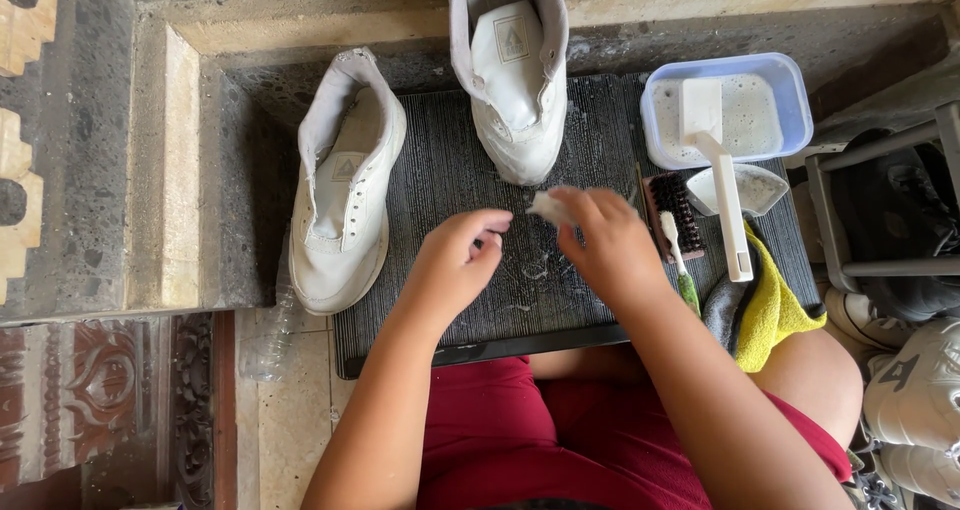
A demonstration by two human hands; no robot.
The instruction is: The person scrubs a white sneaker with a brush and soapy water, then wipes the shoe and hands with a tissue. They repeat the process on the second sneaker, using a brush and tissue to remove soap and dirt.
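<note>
A dark ribbed mat (600, 160) lies on a rough grey stone step, its near edge over the person's lap in red shorts (500, 440), with wet soapy streaks on it in front of the hands. The right hand (605, 245) pinches a small white, sudsy scrap (548, 207) between its fingertips, just above the middle of the mat; what the scrap is cannot be told. The left hand (455, 260) hovers beside it with fingers curled inward, holding nothing that shows. One white shoe (515, 70) stands on the mat's far edge; a second white shoe (345, 190) rests to the left, half off the mat on the stone. To the right sit a blue tub of foamy water (730, 110) with a white long-handled brush (720, 180) across it, a dark bristle brush (675, 210), a green-handled toothbrush (680, 265) and a yellow cloth (770, 310). Pale tiles and carved dark wood border the left side.
</note>
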